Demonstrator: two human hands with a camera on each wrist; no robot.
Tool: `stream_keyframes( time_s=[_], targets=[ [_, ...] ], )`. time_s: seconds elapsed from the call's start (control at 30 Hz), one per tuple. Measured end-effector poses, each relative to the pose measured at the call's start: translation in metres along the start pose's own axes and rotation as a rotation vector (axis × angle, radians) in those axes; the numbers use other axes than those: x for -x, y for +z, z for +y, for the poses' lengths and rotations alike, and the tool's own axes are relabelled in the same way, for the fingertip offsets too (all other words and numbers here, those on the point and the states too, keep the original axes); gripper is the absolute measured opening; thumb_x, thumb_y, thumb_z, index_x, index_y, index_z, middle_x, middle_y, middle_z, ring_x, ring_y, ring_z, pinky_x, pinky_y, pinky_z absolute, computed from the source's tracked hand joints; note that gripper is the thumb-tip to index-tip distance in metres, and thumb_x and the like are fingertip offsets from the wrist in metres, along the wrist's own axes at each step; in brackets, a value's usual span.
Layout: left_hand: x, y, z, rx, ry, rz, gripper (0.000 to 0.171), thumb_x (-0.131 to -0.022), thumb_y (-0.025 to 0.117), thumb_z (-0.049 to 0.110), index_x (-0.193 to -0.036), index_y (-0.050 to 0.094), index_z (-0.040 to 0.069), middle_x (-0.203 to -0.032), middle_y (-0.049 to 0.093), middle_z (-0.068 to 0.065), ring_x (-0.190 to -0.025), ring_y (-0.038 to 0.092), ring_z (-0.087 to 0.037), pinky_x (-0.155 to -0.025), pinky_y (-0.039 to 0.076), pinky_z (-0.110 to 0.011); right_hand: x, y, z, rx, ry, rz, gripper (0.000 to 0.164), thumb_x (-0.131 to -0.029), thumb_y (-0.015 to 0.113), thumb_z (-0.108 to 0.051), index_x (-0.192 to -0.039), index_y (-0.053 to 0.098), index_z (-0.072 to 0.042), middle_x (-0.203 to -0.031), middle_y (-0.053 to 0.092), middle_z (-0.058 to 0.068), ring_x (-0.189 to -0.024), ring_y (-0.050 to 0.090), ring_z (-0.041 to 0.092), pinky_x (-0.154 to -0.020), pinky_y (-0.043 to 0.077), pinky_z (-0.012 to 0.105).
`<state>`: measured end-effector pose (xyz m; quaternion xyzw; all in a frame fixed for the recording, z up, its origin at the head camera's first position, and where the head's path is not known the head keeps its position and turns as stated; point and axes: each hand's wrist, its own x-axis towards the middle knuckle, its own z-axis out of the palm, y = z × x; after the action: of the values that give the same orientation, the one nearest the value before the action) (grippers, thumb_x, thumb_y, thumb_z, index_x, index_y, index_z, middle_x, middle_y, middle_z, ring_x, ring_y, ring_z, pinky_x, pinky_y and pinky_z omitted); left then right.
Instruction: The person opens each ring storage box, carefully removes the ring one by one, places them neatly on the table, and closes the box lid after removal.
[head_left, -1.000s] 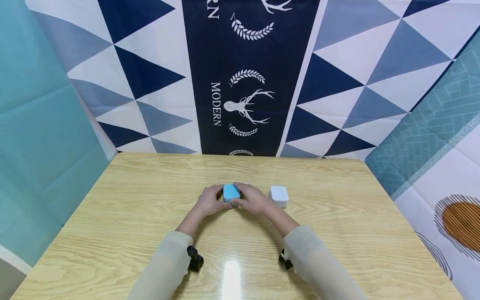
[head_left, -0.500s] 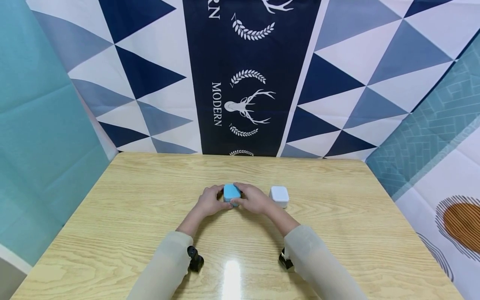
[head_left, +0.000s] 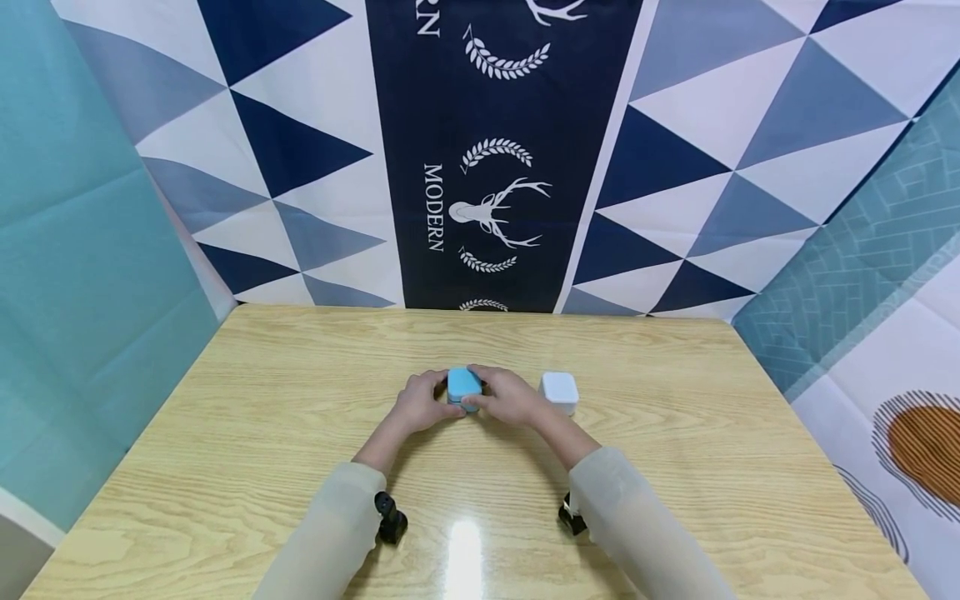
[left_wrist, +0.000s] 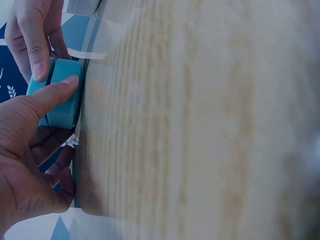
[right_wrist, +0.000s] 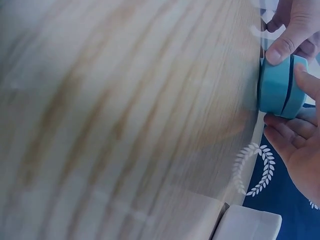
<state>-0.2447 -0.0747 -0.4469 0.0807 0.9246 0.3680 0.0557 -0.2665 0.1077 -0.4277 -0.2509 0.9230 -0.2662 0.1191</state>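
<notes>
A small blue box (head_left: 464,383) with rounded corners and a lid stands on the table between both hands. In the left wrist view a dark slanting gap runs between its lid (left_wrist: 35,86) and its base (left_wrist: 64,111). My left hand (head_left: 420,402) holds the base from the left, its thumb (left_wrist: 60,91) on the front side. From the right, my right hand (head_left: 510,396) grips the lid, with the thumb (right_wrist: 306,77) against its side. Fingers behind the box are partly hidden.
Just right of my right hand a white rounded box (head_left: 558,392) stands on the wood-grain table (head_left: 645,467). A patterned cloth (head_left: 480,100) hangs behind the table's far edge. Each forearm has a black wrist camera (head_left: 391,518) beneath it.
The seam between the blue box's lid and base shows more clearly than a second ago. Both hands keep nearly the same place and hold.
</notes>
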Motion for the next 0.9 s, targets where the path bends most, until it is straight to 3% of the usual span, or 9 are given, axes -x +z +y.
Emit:
stream_keyframes(
  time_s=[0.4,0.9],
  targets=[
    [-0.0008,0.0007,-0.002,0.008,-0.003,-0.003,0.072,-0.077,0.077,0.033,-0.137,0.047,0.007,-0.136,0.05,-0.016,-0.124,0.042,-0.038,-0.099,0.033,-0.059,-0.0018,-0.0036,-0.0003,-0.015,0.011,-0.02,0.066,-0.091,0.058,-0.038,-0.144,0.036,-0.004,-0.143,0.045,0.012,-0.129,0.046,0.025,-0.102,0.04,0.04],
    [-0.0013,0.0015,-0.0039,0.037,-0.002,0.008,0.071,-0.076,0.078,0.033,-0.135,0.05,0.006,-0.123,0.057,-0.013,-0.12,0.045,-0.036,-0.097,0.035,-0.057,-0.0034,-0.0039,0.0006,-0.008,0.014,-0.017,0.067,-0.09,0.059,-0.04,-0.143,0.037,-0.005,-0.141,0.047,0.012,-0.126,0.049,0.024,-0.101,0.041,0.04]
  ],
)
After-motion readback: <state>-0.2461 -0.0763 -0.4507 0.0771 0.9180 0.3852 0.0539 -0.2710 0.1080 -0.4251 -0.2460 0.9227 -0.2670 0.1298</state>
